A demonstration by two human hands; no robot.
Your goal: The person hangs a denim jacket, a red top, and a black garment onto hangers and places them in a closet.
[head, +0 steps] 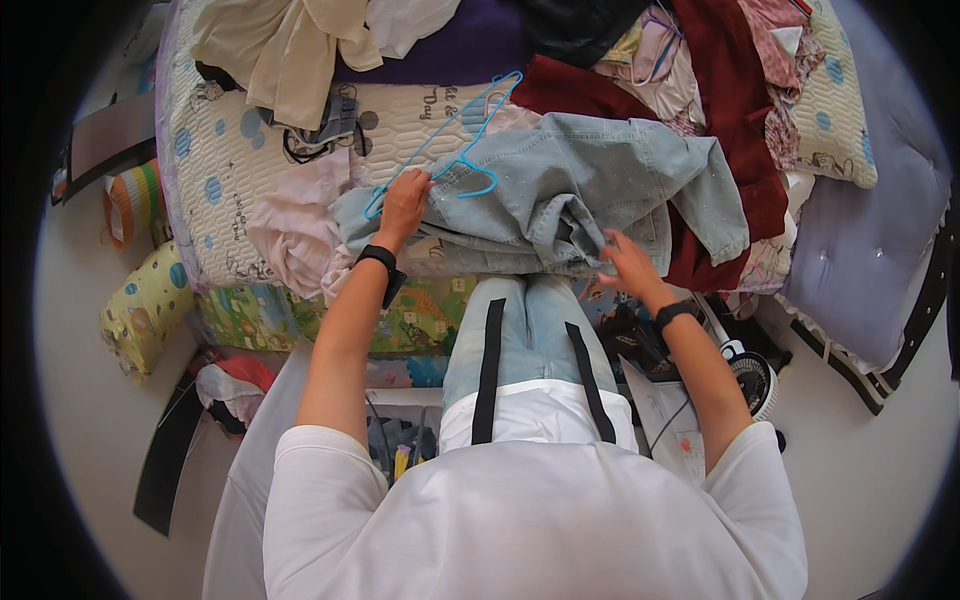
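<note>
A light-blue denim garment [517, 191], dotted with small shiny specks, lies crumpled across the near side of the bed. My left hand [405, 206] grips a blue clothes hanger [480, 142] near one end. The hanger rests over the garment's left part, its hook towards the middle. My right hand [632, 264] is at the garment's near edge, beside a bunched fold, with thumb and fingers apart. It looks slightly blurred, and whether the fingertips touch the cloth is unclear. Left of the denim lies a pale pink garment [296, 225], rumpled and partly under my left wrist.
The bed's patterned quilted cover [210, 150] bears cream cloth [277, 52], denim shorts [334, 120], dark red cloth [739, 150] and a purple piece [442, 45]. A grey-blue cushion [862, 262] stands at right. A small fan [752, 382] and an open bin [405, 431] are below.
</note>
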